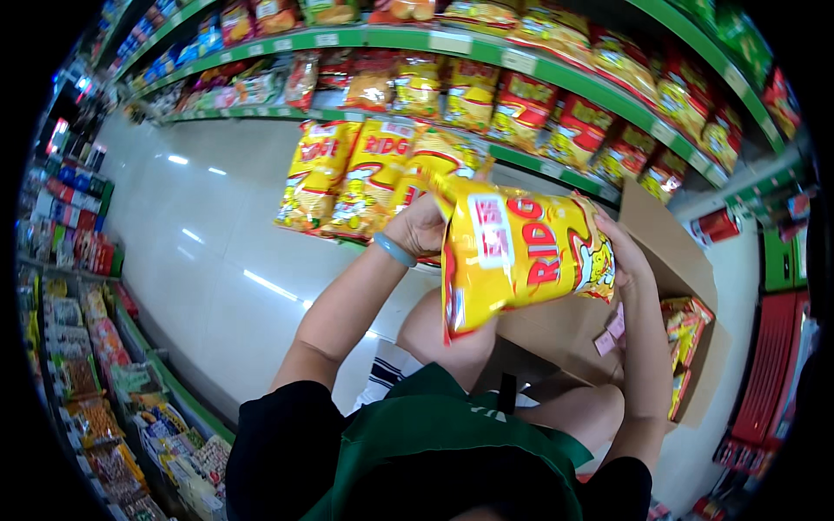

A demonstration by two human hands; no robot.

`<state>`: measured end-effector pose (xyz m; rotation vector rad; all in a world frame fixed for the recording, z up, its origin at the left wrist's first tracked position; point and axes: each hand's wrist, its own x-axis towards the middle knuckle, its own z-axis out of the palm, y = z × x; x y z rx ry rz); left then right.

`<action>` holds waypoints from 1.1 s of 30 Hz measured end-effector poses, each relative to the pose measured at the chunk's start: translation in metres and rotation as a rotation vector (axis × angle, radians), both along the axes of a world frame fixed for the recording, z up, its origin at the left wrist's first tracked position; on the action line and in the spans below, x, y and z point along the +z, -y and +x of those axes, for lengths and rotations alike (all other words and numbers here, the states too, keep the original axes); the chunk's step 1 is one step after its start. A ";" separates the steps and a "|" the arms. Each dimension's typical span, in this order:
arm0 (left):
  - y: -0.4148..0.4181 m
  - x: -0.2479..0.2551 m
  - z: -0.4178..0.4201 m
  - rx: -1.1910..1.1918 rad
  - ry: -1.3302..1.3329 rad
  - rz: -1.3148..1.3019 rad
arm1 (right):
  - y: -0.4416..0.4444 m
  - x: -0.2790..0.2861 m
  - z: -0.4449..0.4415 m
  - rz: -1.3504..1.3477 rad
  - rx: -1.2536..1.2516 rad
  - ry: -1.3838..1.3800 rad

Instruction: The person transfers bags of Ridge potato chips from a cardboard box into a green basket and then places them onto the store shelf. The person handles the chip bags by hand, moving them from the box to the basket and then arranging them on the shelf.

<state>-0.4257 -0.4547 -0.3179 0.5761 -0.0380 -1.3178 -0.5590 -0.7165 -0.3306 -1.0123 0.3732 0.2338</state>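
Observation:
A large yellow snack bag (521, 247) with red lettering is held up before me, tilted on its side. My left hand (427, 225) grips its left end, partly hidden behind it, with a pale bangle on that wrist. Around the bag's right end closes my right hand (619, 251). Behind and to the left, similar yellow bags lie side by side: one at the far left (311, 179), one beside it (370, 179), and another (446, 151) partly covered by my left hand and the held bag.
An opened cardboard box (671, 260) stands at my right, with several red and yellow packets (684, 332) inside. Green-edged shelves (573, 71) of bagged snacks curve across the front. More packaged goods fill the shelf (91, 391) at left. Glossy tiled floor (215, 241) lies between.

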 end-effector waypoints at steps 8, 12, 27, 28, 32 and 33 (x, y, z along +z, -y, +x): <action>-0.084 -0.024 0.007 0.518 -0.097 -0.434 | -0.116 -0.005 0.045 0.020 -0.309 0.050; -0.095 -0.024 0.006 0.900 0.238 -0.197 | -0.184 -0.003 0.059 0.092 -0.450 0.113; -0.210 -0.032 0.143 0.624 0.640 0.669 | -0.306 -0.048 0.138 -0.403 0.118 0.084; -0.215 -0.036 0.152 0.610 0.673 0.691 | -0.313 -0.063 0.147 -0.441 0.099 0.089; -0.229 -0.052 0.178 0.504 0.905 0.944 | -0.333 -0.068 0.166 -0.418 0.150 -0.055; -0.233 -0.057 0.184 0.425 1.059 1.106 | -0.337 -0.069 0.168 -0.427 0.172 -0.073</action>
